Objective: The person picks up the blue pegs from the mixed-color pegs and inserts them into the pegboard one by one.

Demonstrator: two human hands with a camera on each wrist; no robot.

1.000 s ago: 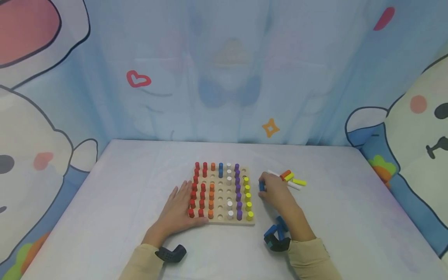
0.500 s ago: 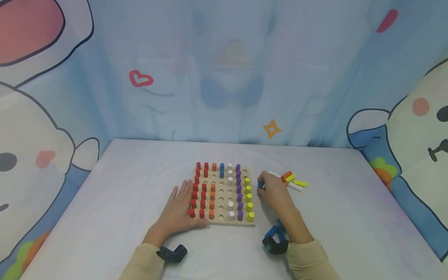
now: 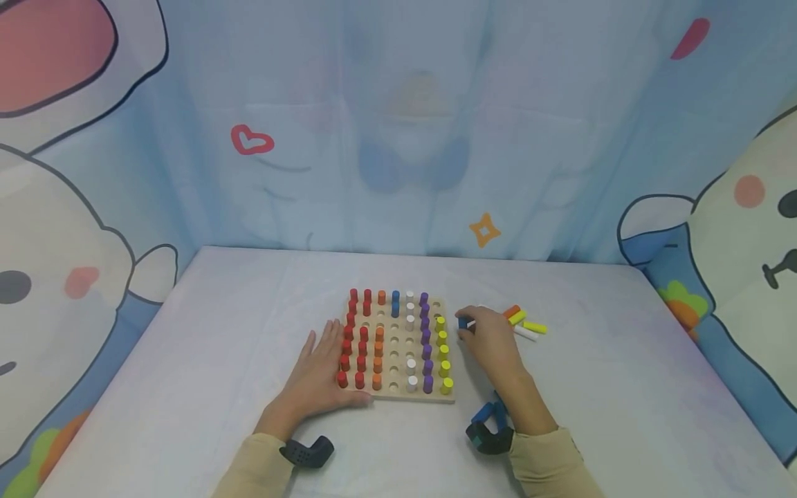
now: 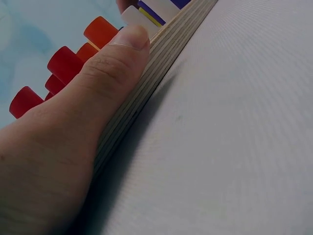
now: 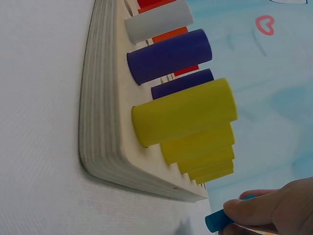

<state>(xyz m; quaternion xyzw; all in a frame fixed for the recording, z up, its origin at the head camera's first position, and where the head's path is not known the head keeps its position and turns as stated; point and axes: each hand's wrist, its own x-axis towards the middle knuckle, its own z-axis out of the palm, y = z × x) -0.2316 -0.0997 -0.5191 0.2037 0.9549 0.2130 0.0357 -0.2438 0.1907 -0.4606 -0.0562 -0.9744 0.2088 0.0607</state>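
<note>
A wooden pegboard (image 3: 401,396) holds columns of red, orange, blue, white, purple and yellow pegs, with some bare holes. My left hand (image 3: 320,377) rests along its left side, fingers extended. The left thumb (image 4: 110,71) lies against the board's front edge. Just right of the board, my right hand (image 3: 496,344) pinches a blue peg (image 3: 463,323) between thumb and fingers. In the right wrist view that peg (image 5: 218,222) is tilted, apart from the board. A small white patch shows by the fingertips; I cannot tell what it is.
Loose pegs lie beyond the right hand: a yellow peg (image 3: 534,327), a white peg (image 3: 526,333), an orange peg (image 3: 512,310) and others partly hidden. Loose blue pegs (image 3: 482,413) lie near the right wrist, partly covered by its black wrist device (image 3: 490,438). A curtain hangs behind the table.
The right hand has shifted slightly left towards the board with the blue peg. The blue peg now sits less upright. The left hand stays on the board.
</note>
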